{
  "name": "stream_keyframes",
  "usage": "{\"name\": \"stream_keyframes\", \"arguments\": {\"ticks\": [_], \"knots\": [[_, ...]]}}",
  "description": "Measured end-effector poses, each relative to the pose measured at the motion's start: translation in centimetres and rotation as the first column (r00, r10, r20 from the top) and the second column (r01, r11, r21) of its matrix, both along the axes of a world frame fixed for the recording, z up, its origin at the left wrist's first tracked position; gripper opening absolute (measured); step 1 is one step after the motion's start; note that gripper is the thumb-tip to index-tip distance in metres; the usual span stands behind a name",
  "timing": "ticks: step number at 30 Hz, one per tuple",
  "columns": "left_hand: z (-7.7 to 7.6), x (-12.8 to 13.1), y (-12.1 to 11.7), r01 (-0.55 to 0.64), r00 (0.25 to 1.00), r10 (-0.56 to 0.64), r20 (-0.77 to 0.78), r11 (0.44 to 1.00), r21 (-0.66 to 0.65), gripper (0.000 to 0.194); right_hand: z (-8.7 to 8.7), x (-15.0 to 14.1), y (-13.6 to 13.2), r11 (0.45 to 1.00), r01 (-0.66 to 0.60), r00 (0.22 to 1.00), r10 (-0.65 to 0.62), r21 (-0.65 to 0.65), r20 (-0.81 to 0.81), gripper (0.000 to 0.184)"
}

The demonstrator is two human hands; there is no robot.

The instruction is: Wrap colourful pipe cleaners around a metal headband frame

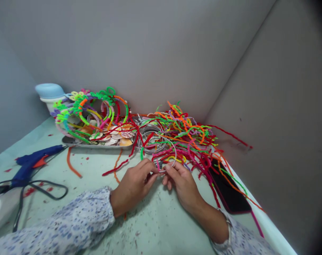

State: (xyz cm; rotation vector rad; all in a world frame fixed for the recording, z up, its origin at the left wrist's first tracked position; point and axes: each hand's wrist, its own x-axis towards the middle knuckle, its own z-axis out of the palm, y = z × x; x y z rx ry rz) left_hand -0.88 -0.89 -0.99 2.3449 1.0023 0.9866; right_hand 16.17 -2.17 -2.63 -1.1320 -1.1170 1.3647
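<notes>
Currently, the wire hoop (175, 151) is in front and to the right of the metal tray (102, 146). Left hand (135, 180) and right hand (184, 181) both pinch its near edge; a pink stem (158, 164) stands at the left fingertips (attachment cannot be confirmed). Expect a light, springy, probably slippery hoop: hold the rim close beside the stem, without bending it.

We saw a plain grey back wall (155, 53) behind a pale green, speckled tabletop (158, 226), a grey right wall (291, 117) and a bluish left wall (12, 85).
</notes>
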Motion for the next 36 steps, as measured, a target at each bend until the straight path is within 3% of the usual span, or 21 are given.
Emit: {"name": "stream_keyframes", "arguments": {"ticks": [6,13,24,36], "knots": [[0.26,0.04,0.00,-0.081,0.996,0.080,-0.043,0.996,-0.033,0.007,0.18,0.05,-0.01,0.999,0.036,0.999,-0.036,0.021,0.012,0.026],[0.31,-0.01,0.10,-0.064,0.997,0.064,-0.051,0.998,-0.002,0.009,0.00,0.10,0.04,0.999,0.041,0.998,-0.041,-0.001,0.039,0.027],[0.30,-0.03,0.26,-0.031,1.000,0.031,0.005,0.999,-0.034,0.009,-0.63,0.05,0.31,0.999,0.011,0.988,-0.017,-0.043,-0.155,0.027],[0.54,0.18,0.11,-0.054,0.996,0.061,0.068,0.994,-0.098,0.008,-0.57,0.03,0.19,0.999,0.017,0.982,-0.023,-0.034,-0.187,0.027]]}}
